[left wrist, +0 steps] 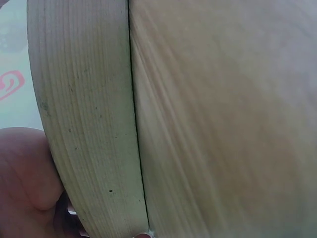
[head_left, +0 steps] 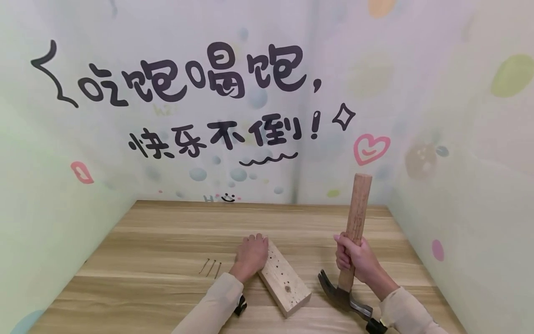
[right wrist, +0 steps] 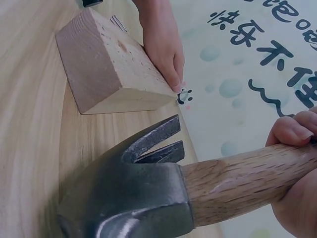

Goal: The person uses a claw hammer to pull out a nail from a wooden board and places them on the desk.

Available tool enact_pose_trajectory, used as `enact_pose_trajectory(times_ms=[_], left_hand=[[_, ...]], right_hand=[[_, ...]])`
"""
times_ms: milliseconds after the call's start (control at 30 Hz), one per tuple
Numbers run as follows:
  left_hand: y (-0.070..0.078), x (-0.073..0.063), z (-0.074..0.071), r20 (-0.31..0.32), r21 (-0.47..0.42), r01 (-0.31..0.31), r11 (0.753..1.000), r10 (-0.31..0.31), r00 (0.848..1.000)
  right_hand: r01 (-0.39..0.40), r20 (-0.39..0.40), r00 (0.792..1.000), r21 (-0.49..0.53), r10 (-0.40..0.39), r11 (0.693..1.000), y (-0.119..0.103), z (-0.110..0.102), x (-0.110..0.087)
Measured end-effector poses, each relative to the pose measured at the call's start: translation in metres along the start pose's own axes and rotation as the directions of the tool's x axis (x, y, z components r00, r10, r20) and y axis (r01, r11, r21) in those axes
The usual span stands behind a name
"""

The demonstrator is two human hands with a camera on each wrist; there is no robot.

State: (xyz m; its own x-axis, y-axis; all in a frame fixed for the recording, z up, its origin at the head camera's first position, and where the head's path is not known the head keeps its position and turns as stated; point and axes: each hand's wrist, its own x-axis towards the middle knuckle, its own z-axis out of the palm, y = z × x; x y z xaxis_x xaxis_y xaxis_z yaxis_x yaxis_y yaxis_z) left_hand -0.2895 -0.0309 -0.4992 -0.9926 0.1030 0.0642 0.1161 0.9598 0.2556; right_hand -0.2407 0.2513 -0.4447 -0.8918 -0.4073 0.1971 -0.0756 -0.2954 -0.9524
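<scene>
A pale wooden block [head_left: 287, 282] lies flat on the table, with several small dark holes and a knot in its top face. My left hand [head_left: 252, 254] grips its far end, fingers curled over the edge; the left wrist view shows the block's long side [left wrist: 89, 119] close up. To the right of the block, my right hand [head_left: 355, 258] holds a claw hammer [head_left: 359, 208] by its wooden handle. The handle points up and the dark metal head [right wrist: 143, 193] hangs low near the table, its claw towards the block.
Three nails [head_left: 214, 268] lie side by side on the wood-grain table [head_left: 158, 241], left of the left hand. A printed wall hanging [head_left: 267, 106] with large dark characters closes off the back, and pale walls rise on both sides.
</scene>
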Motion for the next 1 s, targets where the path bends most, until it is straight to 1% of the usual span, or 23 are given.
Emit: enact_pose_trajectory(times_ms=[67, 333, 433, 500, 567, 767, 833, 900, 1000], left_hand=[[0.001, 0.000, 0.000, 0.002, -0.008, 0.009, 1.000, -0.009, 1.000], [0.001, 0.000, 0.001, -0.018, -0.013, 0.008, 1.000, -0.009, 1.000], [0.000, 0.000, 0.001, -0.021, -0.018, 0.009, 1.000, -0.009, 1.000], [0.000, 0.000, 0.002, -0.019, -0.021, 0.011, 1.000, -0.011, 1.000], [-0.001, 0.000, 0.001, -0.014, -0.018, 0.011, 1.000, -0.011, 1.000], [-0.001, 0.000, 0.002, -0.009, -0.018, 0.011, 1.000, -0.011, 1.000], [-0.001, 0.000, 0.002, -0.011, -0.014, 0.014, 1.000, -0.014, 1.000], [-0.001, 0.000, 0.003, -0.013, -0.007, 0.015, 1.000, -0.015, 1.000], [-0.001, 0.001, 0.002, -0.020, 0.001, 0.014, 1.000, -0.014, 1.000]], right_hand=[[-0.005, 0.001, 1.000, 0.001, 0.005, 1.000, 0.002, -0.001, 0.000], [-0.003, 0.008, 1.000, 0.030, 0.003, 1.000, 0.008, -0.005, 0.000], [-0.011, -0.004, 1.000, 0.022, 0.011, 1.000, 0.010, -0.008, 0.001], [-0.024, -0.016, 1.000, 0.012, 0.024, 1.000, 0.011, -0.011, 0.003], [-0.053, -0.042, 0.998, -0.004, 0.052, 0.999, 0.012, -0.014, 0.004], [-0.125, -0.081, 0.989, -0.047, 0.121, 0.991, 0.014, -0.025, 0.010], [-0.153, -0.109, 0.984, -0.069, 0.145, 0.986, 0.015, -0.029, 0.012], [-0.189, -0.152, 0.973, -0.094, 0.174, 0.977, 0.015, -0.032, 0.015], [-0.249, -0.235, 0.948, -0.127, 0.214, 0.960, 0.016, -0.036, 0.020]])
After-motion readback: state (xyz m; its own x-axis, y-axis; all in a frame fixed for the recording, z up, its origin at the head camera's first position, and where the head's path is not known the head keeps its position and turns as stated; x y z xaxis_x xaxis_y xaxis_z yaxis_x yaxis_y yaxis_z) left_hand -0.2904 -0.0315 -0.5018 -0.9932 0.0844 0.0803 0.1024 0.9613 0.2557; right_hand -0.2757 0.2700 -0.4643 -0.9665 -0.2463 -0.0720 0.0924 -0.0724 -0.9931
